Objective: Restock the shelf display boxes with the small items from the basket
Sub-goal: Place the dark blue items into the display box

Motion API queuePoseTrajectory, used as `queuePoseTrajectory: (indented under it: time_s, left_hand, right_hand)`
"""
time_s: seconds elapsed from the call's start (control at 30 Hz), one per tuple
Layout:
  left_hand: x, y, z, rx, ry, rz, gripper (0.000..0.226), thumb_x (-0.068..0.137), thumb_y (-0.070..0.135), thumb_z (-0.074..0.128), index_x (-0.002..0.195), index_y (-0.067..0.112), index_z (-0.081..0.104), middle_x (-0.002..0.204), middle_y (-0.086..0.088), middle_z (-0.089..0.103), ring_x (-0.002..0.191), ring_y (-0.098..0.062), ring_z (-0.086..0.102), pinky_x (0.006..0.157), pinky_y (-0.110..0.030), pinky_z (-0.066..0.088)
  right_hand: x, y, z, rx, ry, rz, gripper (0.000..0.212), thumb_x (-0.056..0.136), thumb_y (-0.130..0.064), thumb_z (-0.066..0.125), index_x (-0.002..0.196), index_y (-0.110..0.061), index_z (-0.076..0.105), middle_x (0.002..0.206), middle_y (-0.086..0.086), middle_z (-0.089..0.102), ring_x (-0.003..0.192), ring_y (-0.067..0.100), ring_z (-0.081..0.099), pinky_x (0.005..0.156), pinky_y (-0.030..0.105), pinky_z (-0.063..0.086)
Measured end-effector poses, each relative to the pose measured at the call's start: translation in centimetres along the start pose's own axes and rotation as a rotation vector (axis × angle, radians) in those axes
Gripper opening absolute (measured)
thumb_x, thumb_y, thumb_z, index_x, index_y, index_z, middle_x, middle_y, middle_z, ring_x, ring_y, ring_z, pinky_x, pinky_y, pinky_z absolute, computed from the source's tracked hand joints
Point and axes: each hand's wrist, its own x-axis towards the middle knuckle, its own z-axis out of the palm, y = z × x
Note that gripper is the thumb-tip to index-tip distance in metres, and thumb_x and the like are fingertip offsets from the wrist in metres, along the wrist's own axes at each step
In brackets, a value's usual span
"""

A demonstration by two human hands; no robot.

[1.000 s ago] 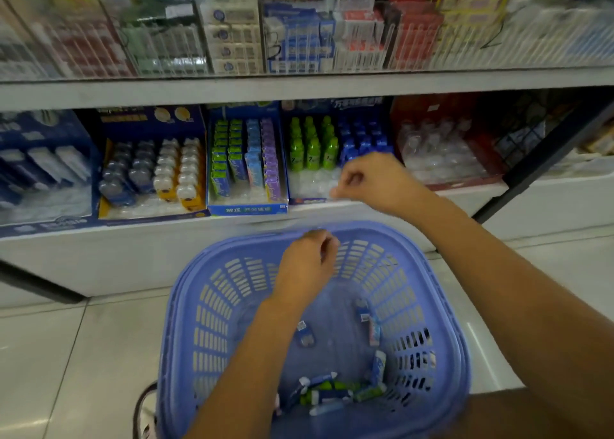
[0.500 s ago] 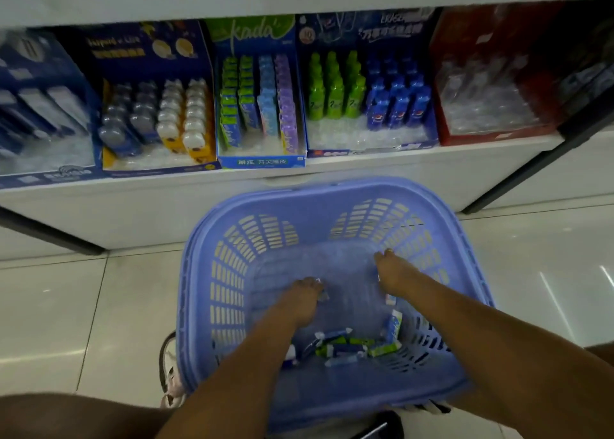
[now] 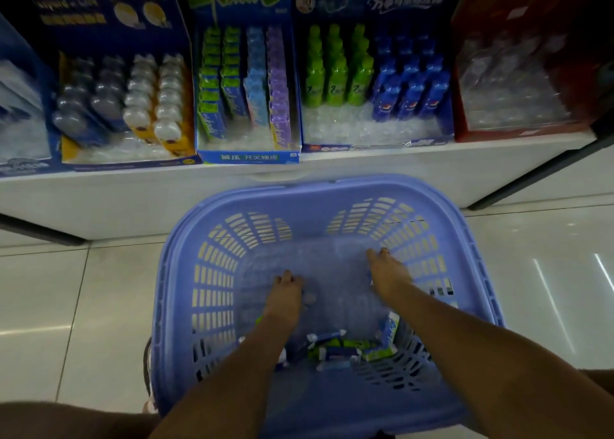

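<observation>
Open-topped basket [image 3: 332, 186], shelf [image 3: 133, 202] edge beyond.

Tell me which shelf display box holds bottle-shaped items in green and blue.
The blue box second from the right, between the green-topped kada box and the red box. It alone holds green bottles left, blue ones right.

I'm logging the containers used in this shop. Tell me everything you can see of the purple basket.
The basket is lilac plastic, squarish with rounded corners, a thick rim and slotted walls. It sits upright in front of the white shelf, over the tiled floor; its support is hidden. Small packets lie heaped at its near end. The left hand and right hand both reach down to its bottom.
</observation>
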Motion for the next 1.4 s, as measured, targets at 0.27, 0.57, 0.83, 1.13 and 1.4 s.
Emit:
queuePoseTrajectory:
  time_s: [0.27, 0.57, 0.83, 1.13, 1.4]
  left_hand:
    - [-0.1, 2.8, -6.4, -1.231, 0.018, -0.116, 0.026, 0.094, 0.002, 0.053, 0.070, 0.010, 0.054, 0.062, -0.004, 0.056, 0.059, -0.017, 0.056, 0.057, -0.020, 0.047]
    - [-4.5, 4.1, -15.4, -1.579, -0.037, 0.023, 0.021, 0.096, 0.033, 0.047, 0.086, 0.017, 0.058, 0.056, 0.002, 0.057, 0.043, -0.007, 0.045, 0.040, -0.019, 0.038]
    - [-9.9, 2.2, -21.3, -1.709, 0.339, 0.159, 0.033, 0.094, 0.038, 0.050, 0.077, 0.010, 0.058, 0.050, 0.003, 0.043, 0.040, -0.007, 0.023, 0.038, -0.020, 0.016]
    - [-13.4, -2.2, -25.4, -2.091, 0.453, 0.252, 0.035, 0.094, 0.044, 0.046, 0.071, 0.018, 0.049, 0.051, 0.003, 0.040, 0.037, -0.003, 0.021, 0.033, -0.014, 0.014]
    - [-13.8, -3.1, -25.3, -2.154, 0.326, 0.315, 0.037, 0.093, 0.050, 0.048, 0.081, 0.015, 0.053, 0.054, 0.003, 0.045, 0.038, -0.004, 0.027, 0.031, -0.014, 0.022]
  right_hand:
    - [-1.9, -2.0, -4.5, 1.275, -0.224, -0.154, 0.032, 0.093, -0.002, 0.053, 0.125, -0.004, 0.050, 0.089, 0.007, 0.059, 0.070, 0.021, 0.057, 0.065, 0.027, 0.052]
    - [-7.7, -5.5, -9.7, 1.538, -0.197, -0.388, 0.024, 0.095, -0.021, 0.049, 0.095, -0.010, 0.070, 0.078, 0.007, 0.072, 0.059, 0.011, 0.054, 0.051, 0.015, 0.044]
    - [-13.8, -11.3, -16.5, 1.411, 0.144, -0.719, 0.010, 0.093, -0.007, 0.053, 0.097, -0.011, 0.061, 0.089, 0.004, 0.071, 0.089, 0.015, 0.067, 0.079, 0.023, 0.051]
    - [-13.7, -18.5, -21.9, 0.905, 0.579, -0.764, 0.019, 0.086, -0.008, 0.065, 0.102, -0.017, 0.062, 0.085, -0.008, 0.061, 0.075, 0.004, 0.056, 0.074, 0.015, 0.048]
    - [-11.6, -21.2, -23.6, 0.438, 0.772, -0.665, 0.025, 0.086, -0.019, 0.067, 0.109, -0.013, 0.064, 0.085, -0.004, 0.059, 0.077, 0.011, 0.056, 0.064, 0.011, 0.039]
